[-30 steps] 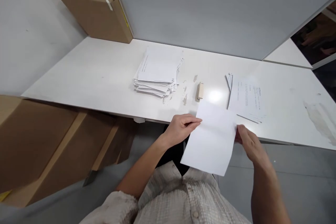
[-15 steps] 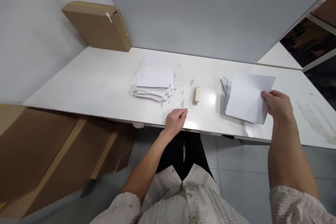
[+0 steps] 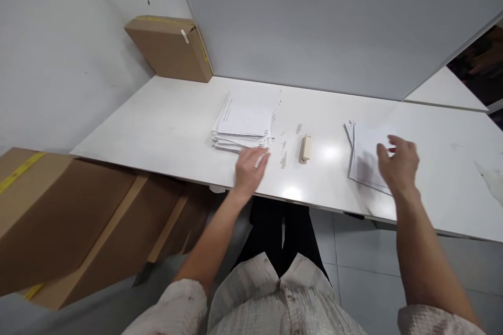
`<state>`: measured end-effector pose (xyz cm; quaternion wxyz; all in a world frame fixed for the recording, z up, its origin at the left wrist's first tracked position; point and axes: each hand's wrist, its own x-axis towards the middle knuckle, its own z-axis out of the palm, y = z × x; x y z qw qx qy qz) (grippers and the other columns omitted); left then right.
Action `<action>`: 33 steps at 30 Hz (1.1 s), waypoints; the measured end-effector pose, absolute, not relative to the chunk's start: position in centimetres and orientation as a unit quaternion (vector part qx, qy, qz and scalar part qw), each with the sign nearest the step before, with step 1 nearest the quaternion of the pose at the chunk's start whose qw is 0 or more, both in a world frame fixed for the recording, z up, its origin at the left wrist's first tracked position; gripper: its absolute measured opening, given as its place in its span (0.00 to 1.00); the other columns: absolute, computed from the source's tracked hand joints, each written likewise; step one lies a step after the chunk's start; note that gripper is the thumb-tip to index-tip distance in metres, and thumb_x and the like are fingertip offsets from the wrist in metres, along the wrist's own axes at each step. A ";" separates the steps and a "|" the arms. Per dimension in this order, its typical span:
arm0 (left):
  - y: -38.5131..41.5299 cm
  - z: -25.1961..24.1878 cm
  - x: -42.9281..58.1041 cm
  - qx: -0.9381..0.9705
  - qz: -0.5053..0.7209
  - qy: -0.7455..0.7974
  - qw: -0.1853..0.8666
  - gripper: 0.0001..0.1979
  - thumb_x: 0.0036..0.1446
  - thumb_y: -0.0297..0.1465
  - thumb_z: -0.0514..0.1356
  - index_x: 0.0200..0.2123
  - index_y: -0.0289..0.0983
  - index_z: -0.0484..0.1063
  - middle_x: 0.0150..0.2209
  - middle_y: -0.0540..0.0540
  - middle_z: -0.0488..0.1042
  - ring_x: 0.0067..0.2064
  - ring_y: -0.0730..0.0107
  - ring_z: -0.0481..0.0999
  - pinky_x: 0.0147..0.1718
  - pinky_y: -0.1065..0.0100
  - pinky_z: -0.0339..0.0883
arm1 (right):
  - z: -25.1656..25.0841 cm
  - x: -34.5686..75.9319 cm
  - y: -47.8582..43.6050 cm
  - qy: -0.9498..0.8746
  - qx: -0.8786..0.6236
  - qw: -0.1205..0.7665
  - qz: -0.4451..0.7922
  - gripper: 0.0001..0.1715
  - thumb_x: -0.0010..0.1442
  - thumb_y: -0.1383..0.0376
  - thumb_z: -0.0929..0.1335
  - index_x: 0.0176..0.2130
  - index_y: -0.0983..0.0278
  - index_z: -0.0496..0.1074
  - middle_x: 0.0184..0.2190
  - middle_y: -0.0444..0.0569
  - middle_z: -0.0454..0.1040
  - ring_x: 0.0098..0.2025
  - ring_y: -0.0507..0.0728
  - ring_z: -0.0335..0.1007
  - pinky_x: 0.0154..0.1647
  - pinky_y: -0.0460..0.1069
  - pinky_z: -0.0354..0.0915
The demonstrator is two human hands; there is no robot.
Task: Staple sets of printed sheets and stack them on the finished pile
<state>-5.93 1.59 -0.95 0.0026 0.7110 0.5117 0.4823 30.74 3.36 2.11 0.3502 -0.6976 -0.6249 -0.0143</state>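
My left hand (image 3: 250, 170) is at the near edge of a thick, uneven stack of white printed papers (image 3: 249, 112). Its thumb and fingers are apart, and I see nothing held in it; whether it touches the stack I cannot tell. Over a smaller pile of white sheets (image 3: 365, 152) on the right hovers my right hand (image 3: 400, 162), fingers apart and empty, casting a shadow on the top sheet. Between the two piles a small beige stapler (image 3: 306, 147) lies on the white table (image 3: 176, 125).
A cardboard box (image 3: 168, 52) leans in the back left corner against the wall. Large cardboard boxes (image 3: 78, 220) stand below the table's left front edge. A grey panel (image 3: 306, 21) closes off the table's back. Worn marks (image 3: 283, 159) show on the tabletop near the stapler.
My right hand has let go of the white sheet, which now lies on the right pile. My left hand has opened and moved toward the left stack. The view has shifted slightly.
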 end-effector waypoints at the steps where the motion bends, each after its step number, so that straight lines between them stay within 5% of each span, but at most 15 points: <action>1: 2.8 -0.3 -7.3 0.710 0.459 0.534 -0.029 0.11 0.59 0.34 0.56 0.41 0.36 0.74 0.40 0.42 0.77 0.46 0.62 0.73 0.46 0.60 0.68 | 2.0 28.5 2.3 -0.623 -0.695 0.359 -0.007 0.19 0.60 0.59 0.62 0.48 0.67 0.68 0.43 0.61 0.68 0.34 0.57 0.68 0.37 0.56 0.63; 5: 7.0 1.3 -11.9 0.774 0.276 0.566 -0.068 0.21 0.59 0.34 0.56 0.55 0.33 0.64 0.57 0.34 0.65 0.60 0.51 0.61 0.56 0.51 0.57 | 0.3 19.4 -2.0 -0.755 -0.523 0.356 0.172 0.15 0.62 0.62 0.61 0.47 0.62 0.68 0.40 0.53 0.71 0.30 0.53 0.68 0.30 0.49 0.67; 10: 8.5 1.4 -13.5 0.830 0.159 0.530 -0.073 0.18 0.61 0.24 0.47 0.51 0.30 0.68 0.53 0.33 0.69 0.55 0.54 0.68 0.52 0.55 0.63 | -1.9 13.1 -3.7 -0.749 -0.474 0.373 0.275 0.13 0.63 0.64 0.61 0.45 0.61 0.69 0.39 0.51 0.73 0.35 0.55 0.70 0.36 0.50 0.66; 19: 7.4 1.0 -12.2 0.751 0.328 0.571 -0.051 0.09 0.57 0.31 0.57 0.30 0.37 0.77 0.33 0.45 0.79 0.38 0.61 0.77 0.39 0.62 0.68 | -2.5 10.7 -1.5 -0.622 -0.492 0.402 0.459 0.14 0.58 0.56 0.65 0.41 0.62 0.71 0.30 0.48 0.74 0.30 0.53 0.68 0.31 0.48 0.65; 25: 4.1 1.9 -11.5 0.735 0.426 0.528 -0.019 0.10 0.59 0.35 0.56 0.34 0.39 0.76 0.36 0.48 0.80 0.40 0.66 0.77 0.42 0.65 0.69 | -1.5 11.1 -1.2 -0.523 -0.464 0.432 0.569 0.19 0.56 0.51 0.66 0.39 0.62 0.71 0.31 0.47 0.74 0.25 0.51 0.66 0.26 0.47 0.64; 30: -1.3 2.1 -9.5 0.841 0.403 0.360 -0.026 0.06 0.58 0.30 0.57 0.36 0.40 0.75 0.38 0.48 0.79 0.47 0.65 0.75 0.49 0.60 0.67 | -0.6 11.9 -0.3 -0.385 -0.406 0.433 0.707 0.34 0.56 0.41 0.61 0.46 0.64 0.70 0.38 0.54 0.76 0.32 0.57 0.74 0.32 0.51 0.69; 33: -2.5 2.1 -8.8 0.893 0.363 0.265 0.007 0.06 0.56 0.34 0.60 0.36 0.40 0.75 0.37 0.48 0.79 0.47 0.64 0.74 0.48 0.59 0.67 | -0.9 12.2 -0.2 -0.354 -0.443 0.427 0.704 0.26 0.53 0.48 0.68 0.42 0.66 0.71 0.37 0.55 0.77 0.36 0.59 0.75 0.36 0.52 0.70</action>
